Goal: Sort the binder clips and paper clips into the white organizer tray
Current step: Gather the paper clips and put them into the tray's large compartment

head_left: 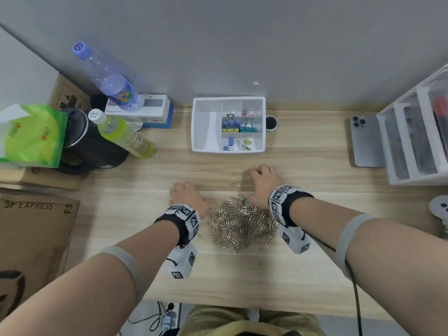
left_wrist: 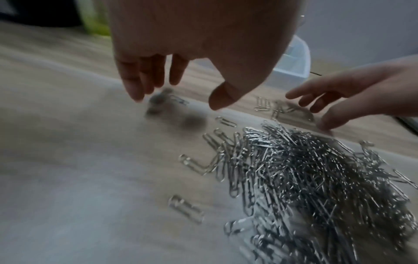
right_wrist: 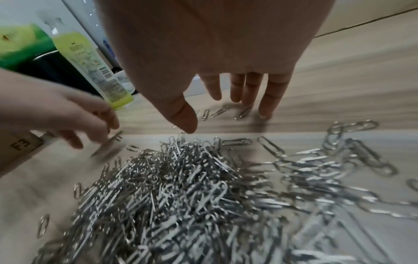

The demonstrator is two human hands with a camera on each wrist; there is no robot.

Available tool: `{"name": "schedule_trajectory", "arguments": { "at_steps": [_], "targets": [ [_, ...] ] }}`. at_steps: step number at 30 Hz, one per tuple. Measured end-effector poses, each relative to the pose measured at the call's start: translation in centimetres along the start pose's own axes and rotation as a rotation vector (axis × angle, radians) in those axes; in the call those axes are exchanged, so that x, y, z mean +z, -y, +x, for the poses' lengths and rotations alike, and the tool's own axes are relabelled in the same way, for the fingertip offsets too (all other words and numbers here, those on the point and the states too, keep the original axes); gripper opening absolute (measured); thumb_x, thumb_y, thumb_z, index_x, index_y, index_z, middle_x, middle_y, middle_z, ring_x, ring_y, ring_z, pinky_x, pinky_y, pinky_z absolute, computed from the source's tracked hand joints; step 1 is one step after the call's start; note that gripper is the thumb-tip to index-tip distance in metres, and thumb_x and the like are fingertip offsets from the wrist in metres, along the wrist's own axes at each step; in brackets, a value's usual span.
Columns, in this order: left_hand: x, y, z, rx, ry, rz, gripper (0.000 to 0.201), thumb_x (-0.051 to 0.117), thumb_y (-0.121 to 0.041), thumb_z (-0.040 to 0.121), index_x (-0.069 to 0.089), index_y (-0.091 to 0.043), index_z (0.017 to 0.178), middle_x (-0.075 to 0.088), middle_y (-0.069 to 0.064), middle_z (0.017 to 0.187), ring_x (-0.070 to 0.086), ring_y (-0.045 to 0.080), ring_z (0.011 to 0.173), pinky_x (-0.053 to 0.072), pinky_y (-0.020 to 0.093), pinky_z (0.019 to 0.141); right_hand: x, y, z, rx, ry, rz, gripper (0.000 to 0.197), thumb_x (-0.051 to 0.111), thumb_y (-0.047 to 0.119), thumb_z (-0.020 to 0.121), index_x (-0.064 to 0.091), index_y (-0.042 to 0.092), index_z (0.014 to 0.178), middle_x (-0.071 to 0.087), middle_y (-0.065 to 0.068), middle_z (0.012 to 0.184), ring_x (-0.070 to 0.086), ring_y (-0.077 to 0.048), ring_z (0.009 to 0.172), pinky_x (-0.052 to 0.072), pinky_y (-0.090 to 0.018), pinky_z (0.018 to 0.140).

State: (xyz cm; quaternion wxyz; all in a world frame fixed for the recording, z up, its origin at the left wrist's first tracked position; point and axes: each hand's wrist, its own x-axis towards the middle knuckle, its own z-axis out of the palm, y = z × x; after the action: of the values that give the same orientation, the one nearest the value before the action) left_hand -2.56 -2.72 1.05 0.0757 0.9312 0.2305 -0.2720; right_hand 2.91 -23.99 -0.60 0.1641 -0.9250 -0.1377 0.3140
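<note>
- Left hand [head_left: 188, 194] palm down over the desk [head_left: 315, 151], fingers loose & spread, gripping nothing; a few stray clips lie blurred under its fingertips [left_wrist: 133, 92].
- Right hand [head_left: 263, 180] also palm down, fingers straight, nothing held; fingertips [right_wrist: 264, 110] reach down to the wood among some loose clips, just past the heap.
- Paper clip pile [head_left: 242, 219] sits btwn the two wrists, silver, tangled, spilling toward the right wrist.
- A few single clips [head_left: 236, 180] lie between the hands, beyond the pile.
- White tray [head_left: 206, 127] is ahead of both hands, well apart from them; big left section holds nothing I can see, small right sections hold binder clips [head_left: 238, 124] – blue, yellow, teal, pink.
- Left of the left hand: green-yellow bottle [head_left: 123, 135], clear bottle [head_left: 106, 76], green bag [head_left: 31, 137].
- Right of the right hand: phone [head_left: 363, 139] & a drawer unit [head_left: 412, 132].
</note>
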Motion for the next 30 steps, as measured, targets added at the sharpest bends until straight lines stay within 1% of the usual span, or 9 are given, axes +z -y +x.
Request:
{"name": "schedule_trajectory", "arguments": {
  "at_steps": [5, 10, 14, 16, 18, 21, 23, 26, 30],
  "targets": [
    [1.3, 2.1, -0.1, 0.239, 0.058, 0.053, 0.057, 0.052, -0.039, 0.079, 0.044, -0.005, 0.124, 0.039, 0.013, 0.125, 0.038, 0.030, 0.116, 0.038, 0.037, 0.101, 1.0, 1.7, 1.0, -0.047, 0.088, -0.047, 0.077, 0.061, 0.025, 0.075, 0.029, 0.028, 0.145, 0.033, -0.005, 0.132, 0.029, -0.025, 0.125, 0.041, -0.042, 0.102],
    [1.8, 1.0, -1.2, 0.434, 0.098, 0.002, 0.041, 0.054, -0.029, 0.079, 0.053, -0.005, 0.112, 0.042, 0.009, 0.115, 0.042, 0.024, 0.108, 0.043, 0.036, 0.097, 2.7, 2.4, 0.1, -0.179, 0.171, -0.088, 0.072, 0.060, 0.019, 0.079, 0.031, 0.033, 0.144, 0.031, -0.004, 0.142, 0.025, -0.025, 0.133, 0.037, -0.046, 0.107],
    [2.3, -0.6, -2.0, 0.592, 0.238, -0.062, 0.056, 0.052, -0.030, 0.077, 0.056, -0.011, 0.129, 0.050, 0.006, 0.109, 0.052, 0.022, 0.103, 0.047, 0.038, 0.096, 2.8, 1.7, -0.9, -0.231, 0.242, -0.094, 0.071, 0.059, 0.019, 0.080, 0.036, 0.034, 0.146, 0.032, -0.007, 0.149, 0.024, -0.028, 0.140, 0.026, -0.045, 0.115],
    [2.2, -1.4, -2.0, 0.604, 0.228, -0.085, 0.053, 0.052, -0.026, 0.076, 0.056, -0.012, 0.128, 0.052, 0.006, 0.108, 0.054, 0.024, 0.104, 0.047, 0.036, 0.095, 2.3, 1.1, -1.5, -0.225, 0.219, -0.048, 0.066, 0.059, 0.021, 0.081, 0.042, 0.033, 0.143, 0.035, -0.006, 0.148, 0.028, -0.028, 0.139, 0.027, -0.042, 0.114],
    [1.7, -1.9, -1.6, 0.575, 0.133, -0.126, 0.049, 0.053, -0.023, 0.077, 0.056, -0.012, 0.125, 0.052, 0.006, 0.111, 0.053, 0.024, 0.109, 0.046, 0.036, 0.097, 1.8, 0.4, -1.8, -0.191, 0.134, -0.002, 0.060, 0.059, 0.023, 0.082, 0.047, 0.028, 0.140, 0.041, -0.006, 0.142, 0.036, -0.027, 0.132, 0.033, -0.040, 0.110],
    [0.9, -2.6, -0.3, 0.522, 0.033, -0.133, 0.059, 0.057, -0.027, 0.077, 0.047, -0.009, 0.133, 0.045, 0.007, 0.124, 0.044, 0.023, 0.119, 0.041, 0.035, 0.105, 1.1, -0.9, -2.0, -0.067, -0.047, 0.012, 0.056, 0.058, 0.026, 0.083, 0.046, 0.017, 0.137, 0.046, -0.007, 0.131, 0.042, -0.025, 0.122, 0.041, -0.039, 0.105],
    [0.5, -3.1, 0.5, 0.508, 0.039, -0.061, 0.069, 0.060, -0.034, 0.075, 0.041, -0.008, 0.136, 0.039, 0.008, 0.132, 0.039, 0.025, 0.123, 0.038, 0.037, 0.108, 1.1, -1.9, -2.0, 0.013, -0.114, 0.009, 0.059, 0.061, 0.032, 0.082, 0.043, 0.017, 0.136, 0.044, -0.007, 0.127, 0.042, -0.024, 0.116, 0.044, -0.040, 0.100],
    [0.6, -3.9, 0.7, 0.514, 0.091, 0.032, 0.069, 0.060, -0.039, 0.072, 0.042, -0.010, 0.132, 0.039, 0.008, 0.131, 0.038, 0.024, 0.120, 0.039, 0.039, 0.106, 1.2, -3.0, -1.9, 0.055, -0.111, 0.004, 0.065, 0.066, 0.047, 0.079, 0.041, 0.021, 0.133, 0.039, -0.006, 0.128, 0.040, -0.023, 0.116, 0.047, -0.044, 0.097],
    [1.4, -4.5, 0.2, 0.552, 0.125, 0.054, 0.067, 0.059, -0.040, 0.070, 0.045, -0.011, 0.129, 0.039, 0.005, 0.126, 0.038, 0.022, 0.117, 0.041, 0.037, 0.103, 1.2, -2.6, -1.3, 0.052, -0.063, 0.028, 0.073, 0.067, 0.040, 0.075, 0.034, 0.023, 0.139, 0.037, -0.006, 0.133, 0.037, -0.023, 0.119, 0.045, -0.043, 0.099]
  ]
}}
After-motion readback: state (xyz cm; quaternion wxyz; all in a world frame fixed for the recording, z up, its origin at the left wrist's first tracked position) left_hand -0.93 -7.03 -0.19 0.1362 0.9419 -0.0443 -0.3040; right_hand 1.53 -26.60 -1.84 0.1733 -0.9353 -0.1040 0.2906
